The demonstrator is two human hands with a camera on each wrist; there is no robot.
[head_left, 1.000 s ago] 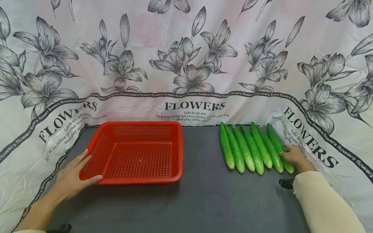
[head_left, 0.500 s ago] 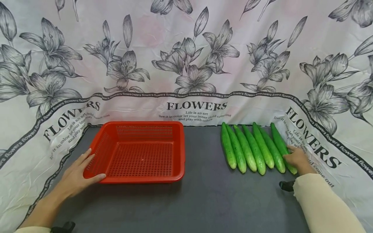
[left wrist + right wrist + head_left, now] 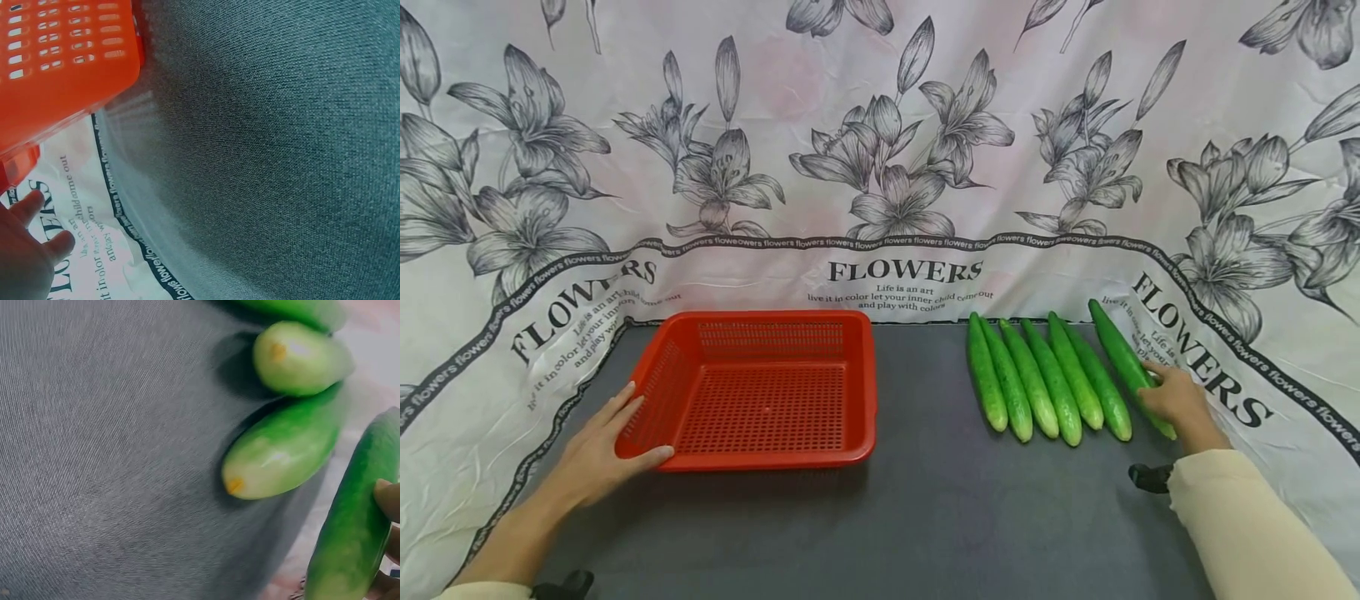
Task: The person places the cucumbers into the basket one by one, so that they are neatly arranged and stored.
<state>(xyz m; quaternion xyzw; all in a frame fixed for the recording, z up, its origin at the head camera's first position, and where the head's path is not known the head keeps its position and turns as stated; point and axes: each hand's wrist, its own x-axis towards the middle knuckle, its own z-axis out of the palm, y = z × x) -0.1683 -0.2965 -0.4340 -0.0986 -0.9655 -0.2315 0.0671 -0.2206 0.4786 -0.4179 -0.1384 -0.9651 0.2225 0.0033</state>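
A long green cucumber (image 3: 1116, 342) is in my right hand (image 3: 1183, 404), which grips it near its paler lower end. In the right wrist view the thumb and fingers lie on this cucumber (image 3: 350, 537), apart from the others and tilted. Several more cucumbers (image 3: 1036, 383) lie side by side just left of it. My left hand (image 3: 591, 454) touches the left end of a red perforated plastic basket (image 3: 767, 461), fingers spread along its side and thumb at the front rim. The left wrist view shows the basket wall (image 3: 62, 94) above two fingertips.
The basket and cucumbers stand on a dark grey tabletop (image 3: 925, 517). Behind and at both sides hangs a white cloth (image 3: 895, 283) with flower prints and lettering, its lower edge meeting the table.
My right hand has raised the rightmost cucumber and moved it slightly right, widening the gap to the row. The left hand stays at the basket, which keeps its place.
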